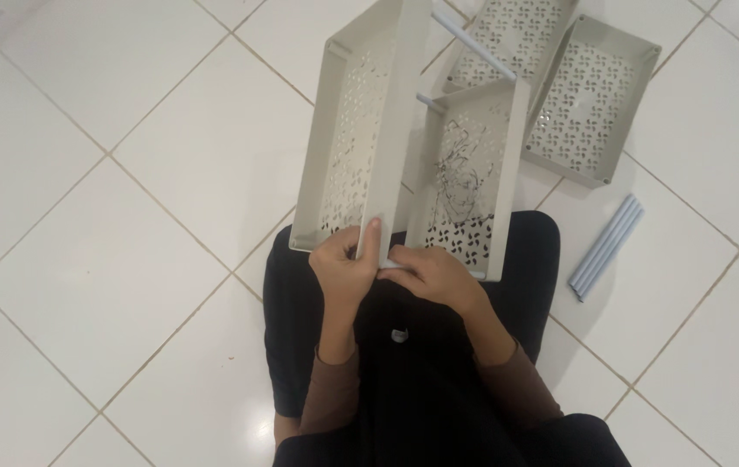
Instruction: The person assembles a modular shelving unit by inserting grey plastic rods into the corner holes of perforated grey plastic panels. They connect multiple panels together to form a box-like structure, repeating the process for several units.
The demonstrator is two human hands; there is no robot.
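My left hand (345, 264) grips the near edge of a pale grey perforated tray (343, 138) that stands on edge above my lap, thumb up along its rim. Beside it a second perforated tray (465, 173) also stands tilted, joined to the first by thin grey tubes (473, 45). My right hand (434, 275) is closed around a short grey tube (395, 264) at the lower corner between the two trays. Dark scribbles mark the second tray's floor.
Two more perforated trays (590, 99) (517, 30) lie on the white tiled floor (110, 259) at the upper right. A bundle of grey tubes (605, 246) lies on the floor right of my knee. My legs in dark trousers (413, 380) fill the lower centre.
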